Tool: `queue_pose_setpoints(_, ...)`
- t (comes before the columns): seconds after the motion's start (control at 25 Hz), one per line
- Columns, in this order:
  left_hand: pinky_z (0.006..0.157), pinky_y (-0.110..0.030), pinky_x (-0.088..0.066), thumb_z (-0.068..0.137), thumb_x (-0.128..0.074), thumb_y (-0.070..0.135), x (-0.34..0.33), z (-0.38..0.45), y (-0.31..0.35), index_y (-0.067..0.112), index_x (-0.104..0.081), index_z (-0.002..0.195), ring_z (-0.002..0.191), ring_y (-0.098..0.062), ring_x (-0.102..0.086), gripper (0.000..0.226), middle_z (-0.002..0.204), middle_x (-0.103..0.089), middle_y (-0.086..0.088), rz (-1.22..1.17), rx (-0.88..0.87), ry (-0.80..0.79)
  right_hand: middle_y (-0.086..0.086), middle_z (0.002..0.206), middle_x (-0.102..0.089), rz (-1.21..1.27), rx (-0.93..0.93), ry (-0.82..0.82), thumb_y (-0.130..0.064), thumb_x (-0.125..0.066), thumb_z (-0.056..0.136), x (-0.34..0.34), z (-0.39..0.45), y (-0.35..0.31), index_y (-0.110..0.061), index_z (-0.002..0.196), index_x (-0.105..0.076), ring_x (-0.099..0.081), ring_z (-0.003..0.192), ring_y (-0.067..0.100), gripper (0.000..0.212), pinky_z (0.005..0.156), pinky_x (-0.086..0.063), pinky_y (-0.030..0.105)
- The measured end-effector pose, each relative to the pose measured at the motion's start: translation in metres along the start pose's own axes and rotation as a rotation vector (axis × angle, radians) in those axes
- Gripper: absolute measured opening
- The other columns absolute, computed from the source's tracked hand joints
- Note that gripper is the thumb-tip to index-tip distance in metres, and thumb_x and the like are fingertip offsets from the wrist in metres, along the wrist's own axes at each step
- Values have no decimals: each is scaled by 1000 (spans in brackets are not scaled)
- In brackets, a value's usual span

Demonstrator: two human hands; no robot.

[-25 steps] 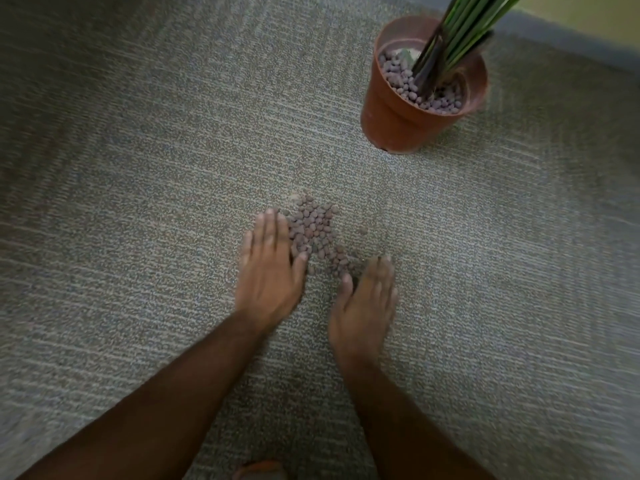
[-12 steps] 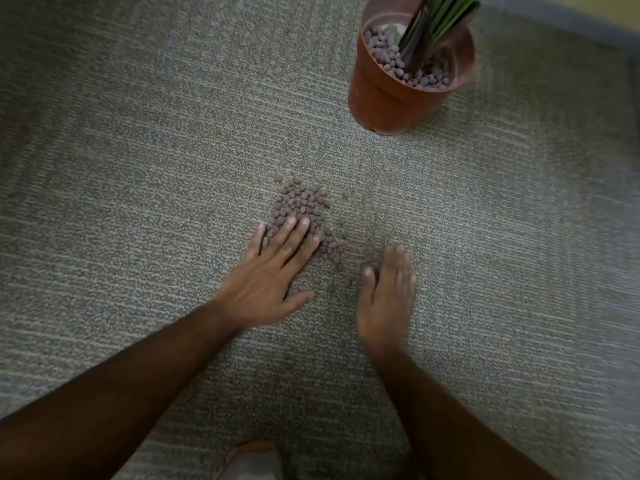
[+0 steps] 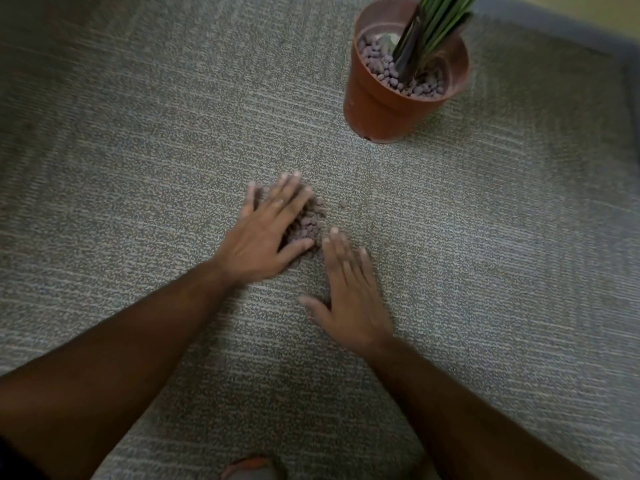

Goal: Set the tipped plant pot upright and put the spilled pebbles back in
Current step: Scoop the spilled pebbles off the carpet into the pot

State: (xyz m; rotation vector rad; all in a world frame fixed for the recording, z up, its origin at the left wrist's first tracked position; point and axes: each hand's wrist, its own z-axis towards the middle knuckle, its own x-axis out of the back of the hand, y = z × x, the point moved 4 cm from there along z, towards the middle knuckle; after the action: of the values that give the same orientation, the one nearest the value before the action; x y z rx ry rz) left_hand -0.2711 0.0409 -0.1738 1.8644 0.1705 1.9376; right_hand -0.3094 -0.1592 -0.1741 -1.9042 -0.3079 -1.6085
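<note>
The terracotta plant pot (image 3: 381, 109) stands upright at the upper right of the carpet, with green stems (image 3: 436, 26) and brownish pebbles (image 3: 381, 69) inside. A small heap of spilled pebbles (image 3: 308, 226) lies on the carpet in the middle. My left hand (image 3: 266, 237) lies flat over the heap's left side, fingers spread, covering most of it. My right hand (image 3: 349, 296) rests flat on the carpet just below and right of the heap, fingertips near the pebbles. One stray pebble (image 3: 343, 204) sits to the right of the heap.
Grey textured carpet (image 3: 138, 150) covers the whole floor. A darker border strip (image 3: 571, 32) and a pale wall run along the top right behind the pot. Something orange and grey (image 3: 251, 467) shows at the bottom edge, too cropped to identify.
My left hand has slid forward and right over the pebble heap, pushing the pebbles together. My right hand has shifted slightly, staying flat beside the heap. The camera view has moved a little.
</note>
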Motion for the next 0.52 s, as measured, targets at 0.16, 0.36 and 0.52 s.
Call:
queue_pose_setpoints(0.16,126,-58,6,82,-43,92,3,-15,-38,22,10,165,160,-16,13,121,174,13,-3,-24,212,-67,5,172,9,-122,57,-47,-76,-35,97,-5,-2,25,-12,164,-2,6,159,20,99,123,-13,61)
queue_pose_setpoints(0.36,129,-49,5,89,-16,90,-12,4,-22,13,2,165,160,-19,13,110,173,9,-6,70,312,-110,11,171,12,-20,-147,-47,-80,-27,94,-1,62,30,-12,163,3,14,157,23,102,126,3,50)
queue_pose_setpoints(0.52,130,-39,1,105,-11,62,-15,23,-4,14,-15,165,160,-16,5,77,175,-5,-6,-18,155,-103,9,172,1,25,-69,-115,-72,-26,99,6,93,36,-11,164,-6,8,158,20,91,127,-1,49)
